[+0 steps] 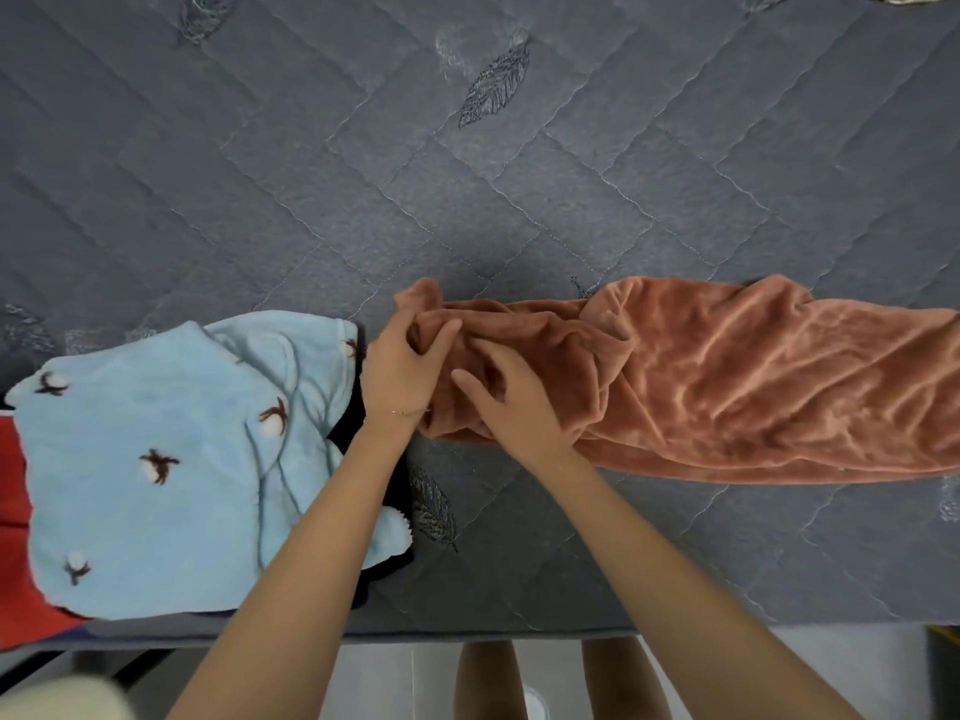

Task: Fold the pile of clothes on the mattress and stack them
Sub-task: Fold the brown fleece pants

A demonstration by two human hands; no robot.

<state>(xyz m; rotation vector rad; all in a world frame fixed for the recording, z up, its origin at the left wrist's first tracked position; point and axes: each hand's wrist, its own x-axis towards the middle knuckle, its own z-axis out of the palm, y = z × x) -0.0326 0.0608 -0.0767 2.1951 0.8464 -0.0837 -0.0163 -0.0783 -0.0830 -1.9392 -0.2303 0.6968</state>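
A rust-orange fleece garment (727, 376) lies crumpled across the grey quilted mattress (363, 174), stretching from the centre to the right edge. My left hand (402, 363) grips the garment's left end, fingers curled into the bunched fabric. My right hand (506, 402) rests on the same end just to the right, its fingers spread over the folds. To the left lies a light-blue fleece piece (171, 459) with brown-and-white cotton-flower motifs, on top of a black garment (348, 426) and a red one (21, 563).
The mattress's near edge (467, 628) runs across the bottom, with my legs and a pale floor below it. A black bed-frame bar shows at bottom left beside a blurred pale object (57, 698). A pale object peeks in at the top right corner.
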